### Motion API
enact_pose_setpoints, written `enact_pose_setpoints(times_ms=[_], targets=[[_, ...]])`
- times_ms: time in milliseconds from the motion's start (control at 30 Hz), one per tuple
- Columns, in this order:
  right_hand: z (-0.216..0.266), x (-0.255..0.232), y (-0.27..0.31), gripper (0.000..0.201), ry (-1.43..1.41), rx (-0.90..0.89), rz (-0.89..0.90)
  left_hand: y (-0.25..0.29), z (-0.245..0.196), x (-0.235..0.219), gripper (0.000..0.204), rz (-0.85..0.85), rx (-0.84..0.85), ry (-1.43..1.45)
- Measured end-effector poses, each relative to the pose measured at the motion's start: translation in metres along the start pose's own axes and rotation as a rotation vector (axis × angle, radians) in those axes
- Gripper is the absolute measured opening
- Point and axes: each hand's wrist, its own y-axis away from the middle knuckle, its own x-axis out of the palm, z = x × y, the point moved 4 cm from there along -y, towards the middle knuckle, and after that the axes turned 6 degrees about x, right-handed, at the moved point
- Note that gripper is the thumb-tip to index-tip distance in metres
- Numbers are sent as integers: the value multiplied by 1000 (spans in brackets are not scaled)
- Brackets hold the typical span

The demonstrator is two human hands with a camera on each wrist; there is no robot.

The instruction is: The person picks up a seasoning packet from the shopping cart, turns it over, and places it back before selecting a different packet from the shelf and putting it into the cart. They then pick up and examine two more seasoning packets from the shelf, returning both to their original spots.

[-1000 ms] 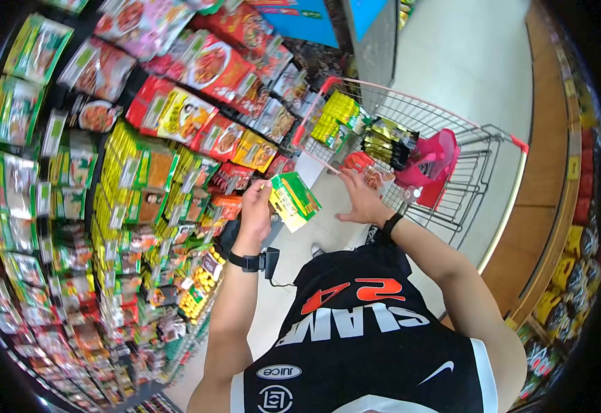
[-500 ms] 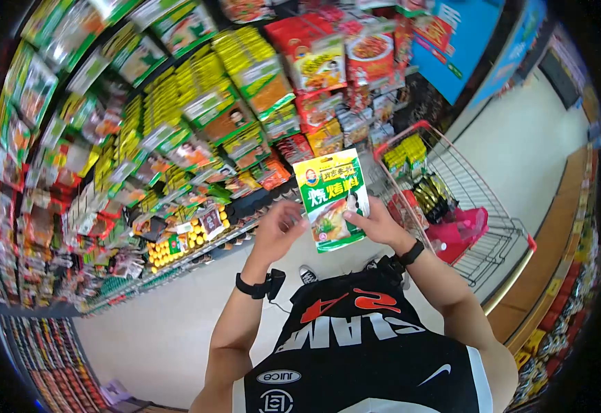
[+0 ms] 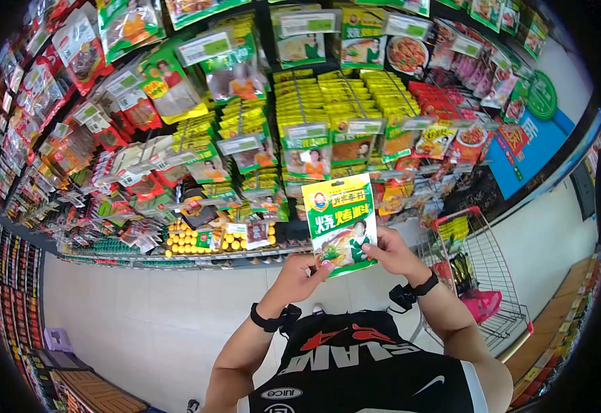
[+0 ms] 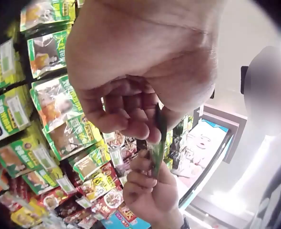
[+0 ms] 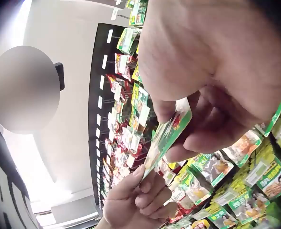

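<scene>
A green and yellow seasoning packet (image 3: 341, 224) is held upright in front of the chest, its printed front facing the wearer. The left hand (image 3: 299, 277) pinches its lower left corner, thumb on the front. At the lower right edge the right hand (image 3: 394, 253) grips it, thumb also on the front. Seen edge-on in the left wrist view, the packet (image 4: 157, 143) runs between the left hand (image 4: 131, 71) and the right hand (image 4: 147, 193). In the right wrist view the right hand (image 5: 212, 71) has the packet (image 5: 166, 138) between thumb and curled fingers.
Shelves of hanging packets (image 3: 304, 148) stretch across the front. A shopping cart (image 3: 500, 275) with several goods and a pink bag (image 3: 480, 305) stands at the right. Wooden shelving (image 3: 555, 313) lies beyond it. Tiled floor (image 3: 142, 310) shows at the left.
The view has swung left to face the shelves. The packet, first in the left hand, was turned front-out and gripped by the right; now the left hand pinches its lower corner too.
</scene>
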Motion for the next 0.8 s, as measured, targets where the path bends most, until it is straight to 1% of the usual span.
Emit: enact_pose_setpoints(times_ms=[33,100,200,300,333,367,400,433,500,533,633,700,767,800], targets=[[6,6,-10,24,15,-27,2,-1,-4,-12,20,-11,25,2],[13,15,-23,25,38,-72,-1,-4,-9,-29,21,-34,16,-3],[37,22,-42,27,-51,-127,-80,-19,-10,-44,21,-90,19,31],[43,-1,-59,29,-38,-198,-204,-47,-14,-44,23,-136,24,31],[55,-6,-64,30,-50,-231,-217,-58,-14,-41,24,-139,42,11],[63,-12,-69,30,-38,-233,-232,-67,-14,-39,26,-141,59,-9],[68,-19,-72,30,-28,-234,-247,-77,-11,-37,29,-153,35,-32],[72,-28,-75,30,-17,-236,-265,-84,-11,-37,29,-169,58,-44],[74,-42,-81,31,-16,-236,-258,-104,-12,-38,29,-192,110,-69],[77,-46,-82,31,-20,-238,-251,-110,-7,-41,28,-164,73,-67],[82,-58,-90,30,-49,-269,-229,-134,-11,-49,29,-150,103,-198],[87,-67,-97,29,-51,-311,-214,-149,-10,-53,27,-132,85,-198],[89,-79,-104,29,-70,-289,-220,-166,-16,-56,26,-109,61,-211],[92,-83,-109,28,-84,-282,-226,-176,-23,-55,23,-116,10,-202]])
